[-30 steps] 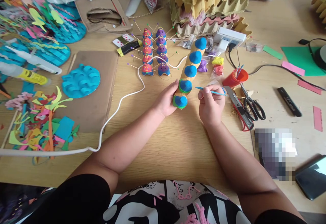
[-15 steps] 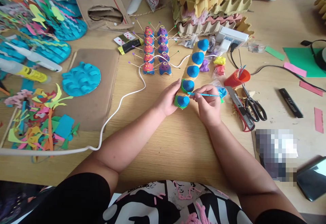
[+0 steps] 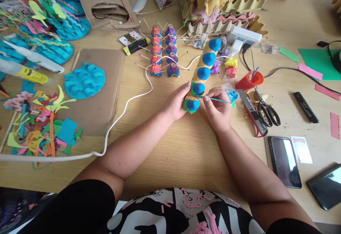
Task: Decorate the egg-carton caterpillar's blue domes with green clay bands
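Note:
A yellowish egg-carton strip [image 3: 206, 65] with several blue domes is held up at a tilt over the table. My left hand [image 3: 178, 102] is closed around its lower left edge. Green material surrounds the two lowest domes. In my right hand [image 3: 218, 109] a thin blue stick [image 3: 218, 100] is pinched, and its tip meets the strip between those two domes. Behind the strip, to the left, stand a row of red-topped figures [image 3: 156, 50] and a row of purple-topped figures [image 3: 171, 51], with pins stuck in them.
A white cable [image 3: 128, 102] crosses the table. Scissors [image 3: 268, 111], a cutter [image 3: 252, 113] and a red cup [image 3: 249, 81] lie right. Stacked egg trays [image 3: 221, 6] stand behind. Cardboard [image 3: 96, 120], a blue disc [image 3: 85, 80] and paper scraps [image 3: 39, 131] are left. Phones [image 3: 285, 161] sit lower right.
The blue stick's outer end has dipped slightly and its tip sits a little lower against the strip. The strip has shifted slightly right. My hands keep their grips.

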Motion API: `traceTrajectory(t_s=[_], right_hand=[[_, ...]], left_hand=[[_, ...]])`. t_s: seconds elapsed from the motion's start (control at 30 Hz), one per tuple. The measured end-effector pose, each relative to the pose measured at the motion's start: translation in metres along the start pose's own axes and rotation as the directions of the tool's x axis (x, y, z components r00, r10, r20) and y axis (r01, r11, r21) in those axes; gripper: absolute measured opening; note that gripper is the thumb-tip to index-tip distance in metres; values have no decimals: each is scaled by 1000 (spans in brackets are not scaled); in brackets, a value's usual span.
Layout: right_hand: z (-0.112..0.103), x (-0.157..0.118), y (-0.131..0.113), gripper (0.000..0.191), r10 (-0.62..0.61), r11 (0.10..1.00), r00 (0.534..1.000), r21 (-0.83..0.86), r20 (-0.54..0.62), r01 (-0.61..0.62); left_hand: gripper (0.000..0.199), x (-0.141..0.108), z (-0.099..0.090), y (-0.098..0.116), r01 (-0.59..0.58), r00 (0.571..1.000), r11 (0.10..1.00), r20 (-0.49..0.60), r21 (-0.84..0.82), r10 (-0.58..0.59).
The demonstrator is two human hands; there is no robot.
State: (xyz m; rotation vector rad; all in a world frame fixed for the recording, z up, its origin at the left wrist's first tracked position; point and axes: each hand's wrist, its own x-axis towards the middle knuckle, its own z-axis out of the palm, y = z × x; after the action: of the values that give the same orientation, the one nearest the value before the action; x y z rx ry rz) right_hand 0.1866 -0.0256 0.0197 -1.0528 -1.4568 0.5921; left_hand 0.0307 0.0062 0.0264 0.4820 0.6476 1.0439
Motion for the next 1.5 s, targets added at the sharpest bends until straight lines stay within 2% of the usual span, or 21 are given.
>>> traceTrajectory(t_s=[0.1, 0.27, 0.43, 0.7, 1.0, 1.3, 1.5], right_hand=[[-2, 0, 1, 29, -78, 995, 997, -57, 4, 78], [-3, -1, 2, 15, -139, 982, 990, -131, -17, 136], [-3, -2, 1, 17, -160, 962, 986, -233, -44, 146], [-2, -2, 1, 18, -159, 963, 986, -226, -40, 146], [-3, -2, 1, 21, -112, 952, 993, -290, -43, 95], [-2, -3, 3, 23, -128, 981, 991, -149, -38, 122], [-2, -4, 1, 22, -143, 975, 989, -176, -35, 135]], left_hand=[[28, -1, 1, 1, -4, 1000, 1000, -5, 3, 4], [27, -2, 2, 1, 24, 999, 1000, -36, 17, -23], [26, -2, 2, 1, 20, 999, 1000, -46, 14, -20], [26, -3, 1, 0, -8, 1000, 1000, -14, 15, 9], [26, -4, 7, 2, -2, 998, 999, -64, 45, 4], [25, -6, 8, 1, -22, 997, 998, -66, 58, 26], [24, -6, 8, 1, -19, 997, 996, -71, 89, 25]])
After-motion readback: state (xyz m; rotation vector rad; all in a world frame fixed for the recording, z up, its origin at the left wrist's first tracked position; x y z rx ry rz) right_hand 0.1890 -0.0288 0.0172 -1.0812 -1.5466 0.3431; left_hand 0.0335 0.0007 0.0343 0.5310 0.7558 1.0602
